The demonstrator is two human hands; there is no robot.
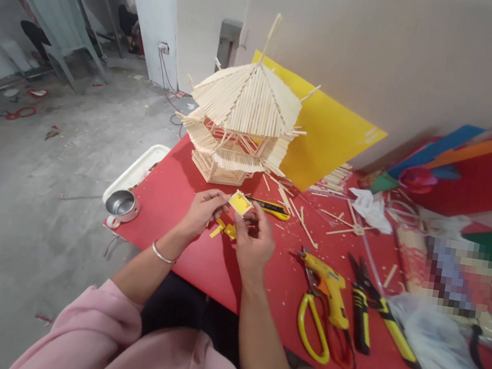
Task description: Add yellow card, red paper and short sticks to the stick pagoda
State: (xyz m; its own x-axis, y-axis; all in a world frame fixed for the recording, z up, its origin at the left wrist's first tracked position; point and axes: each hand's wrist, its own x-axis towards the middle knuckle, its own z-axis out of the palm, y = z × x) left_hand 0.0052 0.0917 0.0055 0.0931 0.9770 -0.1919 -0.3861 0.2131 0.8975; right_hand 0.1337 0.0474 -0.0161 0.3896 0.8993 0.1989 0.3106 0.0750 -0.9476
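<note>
Between my hands is a small frame of pale sticks with a yellow inside (241, 203). My left hand (204, 210) pinches its left edge, and my right hand (256, 238) grips its right and lower side. Below the frame, yellow scraps (217, 229) lie on the red tabletop (170, 198). A yellow utility knife (276, 210) rests just behind my right hand. Behind my hands stands a pagoda-like model of pale sticks (248, 105) with a tiered roof and a tall spike.
To the right lie a yellow glue gun (327, 286), yellow-handled scissors (314, 330), pliers (362, 319) and a plastic bag (438, 349). A metal mug (122, 206) and white tray (136, 174) sit at left. Yellow sheet (328, 129) leans behind the model.
</note>
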